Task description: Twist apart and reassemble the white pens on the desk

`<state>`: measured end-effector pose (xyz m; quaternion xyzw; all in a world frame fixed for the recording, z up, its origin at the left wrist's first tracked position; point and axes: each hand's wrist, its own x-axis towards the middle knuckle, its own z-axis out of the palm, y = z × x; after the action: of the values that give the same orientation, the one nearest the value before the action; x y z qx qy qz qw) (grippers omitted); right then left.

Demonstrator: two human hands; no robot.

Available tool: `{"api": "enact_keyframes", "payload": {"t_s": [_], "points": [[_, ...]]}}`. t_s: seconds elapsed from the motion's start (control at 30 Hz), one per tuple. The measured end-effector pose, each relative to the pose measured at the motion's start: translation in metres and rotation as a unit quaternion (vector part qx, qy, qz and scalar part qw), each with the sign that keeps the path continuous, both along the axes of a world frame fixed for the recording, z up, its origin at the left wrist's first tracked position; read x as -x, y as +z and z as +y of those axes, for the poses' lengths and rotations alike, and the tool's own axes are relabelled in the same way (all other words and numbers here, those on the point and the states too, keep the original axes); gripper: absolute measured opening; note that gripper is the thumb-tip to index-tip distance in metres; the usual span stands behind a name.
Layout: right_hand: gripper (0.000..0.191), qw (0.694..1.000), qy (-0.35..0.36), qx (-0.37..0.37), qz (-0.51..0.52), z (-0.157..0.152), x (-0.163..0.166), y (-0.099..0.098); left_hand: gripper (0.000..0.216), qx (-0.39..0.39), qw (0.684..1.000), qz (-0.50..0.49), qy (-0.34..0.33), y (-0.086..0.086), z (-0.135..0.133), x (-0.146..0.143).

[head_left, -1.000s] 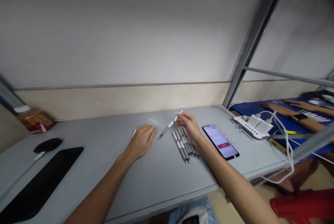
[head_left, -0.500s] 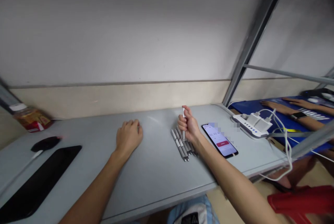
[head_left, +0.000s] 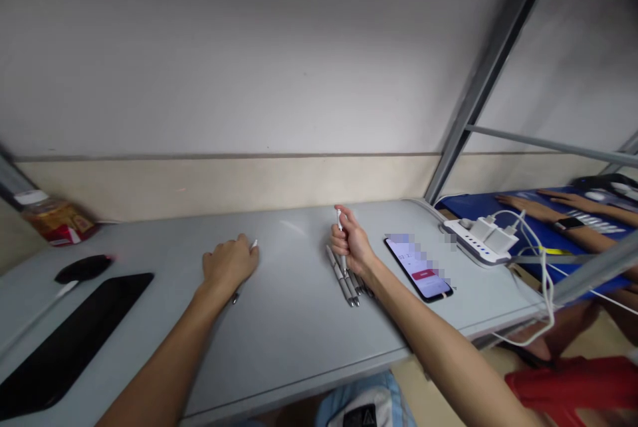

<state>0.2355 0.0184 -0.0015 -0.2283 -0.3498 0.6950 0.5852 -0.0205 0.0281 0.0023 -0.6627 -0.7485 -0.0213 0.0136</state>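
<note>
My left hand [head_left: 228, 266] rests low over the grey table with its fingers curled around a pen [head_left: 255, 243]. The pen's white end shows beyond my thumb and its metal tip below my wrist; its middle is hidden. In a fist, my right hand [head_left: 351, 244] grips an upright white and grey pen [head_left: 339, 218], thumb over its top end. Beneath that fist, several grey and white pens [head_left: 343, 284] lie side by side on the table, partly covered by my hand and forearm.
A lit phone [head_left: 419, 267] lies right of the pens, near a white power strip [head_left: 476, 244] with cables. At left are a black tablet-like slab [head_left: 74, 347], a black mouse-shaped object [head_left: 84, 269] and a jar [head_left: 57, 220]. Another person's hands [head_left: 528, 208] rest on a blue surface.
My left hand has shifted left, and a pen now shows beside and beneath it. My right hand, still gripping its pen, has moved slightly left. The view has shifted a little.
</note>
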Motion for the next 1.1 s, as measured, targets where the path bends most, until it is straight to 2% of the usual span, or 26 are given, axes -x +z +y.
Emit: {"api": "enact_keyframes", "payload": {"t_s": [0.13,0.27,0.4,0.47,0.53,0.67,0.77,0.83,0.87,0.93,1.03,1.1], "points": [[0.02,1.0,-0.007,0.014,0.003,0.002,0.0,-0.003,0.043,0.023,1.0,-0.004,-0.008,0.0,0.0,0.0],[0.025,0.999,0.039,0.011,-0.028,0.001,0.001,-0.005,0.042,0.017,1.0,-0.003,-0.02,-0.002,0.0,-0.003],[0.032,0.991,0.071,-0.004,-0.118,-0.003,0.005,-0.005,0.038,0.007,1.0,-0.011,-0.026,-0.005,0.001,-0.006],[0.029,0.978,0.05,-0.031,-0.199,-0.004,0.006,-0.004,0.036,0.003,0.999,-0.017,-0.033,-0.005,0.0,-0.007],[0.024,0.945,-0.012,-0.082,-0.315,-0.005,0.005,-0.004,0.035,0.0,0.999,-0.025,-0.039,-0.005,-0.001,-0.009],[0.019,0.814,-0.132,-0.176,-0.538,-0.003,0.002,-0.009,0.03,-0.005,0.998,-0.037,-0.051,-0.005,-0.002,-0.011],[0.018,0.711,-0.166,-0.216,-0.648,-0.002,0.002,-0.015,0.029,-0.01,0.997,-0.042,-0.061,-0.005,-0.003,-0.013],[0.022,0.658,-0.166,-0.224,-0.699,-0.002,0.003,-0.018,0.028,-0.012,0.997,-0.043,-0.066,-0.006,-0.003,-0.013],[0.026,0.642,-0.158,-0.222,-0.717,-0.003,0.003,-0.019,0.028,-0.012,0.997,-0.044,-0.066,-0.006,-0.003,-0.013],[0.034,0.627,-0.136,-0.215,-0.736,-0.003,0.001,-0.02,0.028,-0.011,0.997,-0.048,-0.066,-0.007,-0.003,-0.013],[0.045,0.629,-0.113,-0.206,-0.741,-0.004,-0.002,-0.019,0.031,-0.014,0.996,-0.058,-0.072,-0.007,-0.003,-0.012],[0.046,0.629,-0.108,-0.202,-0.743,-0.004,-0.004,-0.018,0.033,-0.022,0.994,-0.066,-0.079,-0.007,-0.004,-0.013]]}}
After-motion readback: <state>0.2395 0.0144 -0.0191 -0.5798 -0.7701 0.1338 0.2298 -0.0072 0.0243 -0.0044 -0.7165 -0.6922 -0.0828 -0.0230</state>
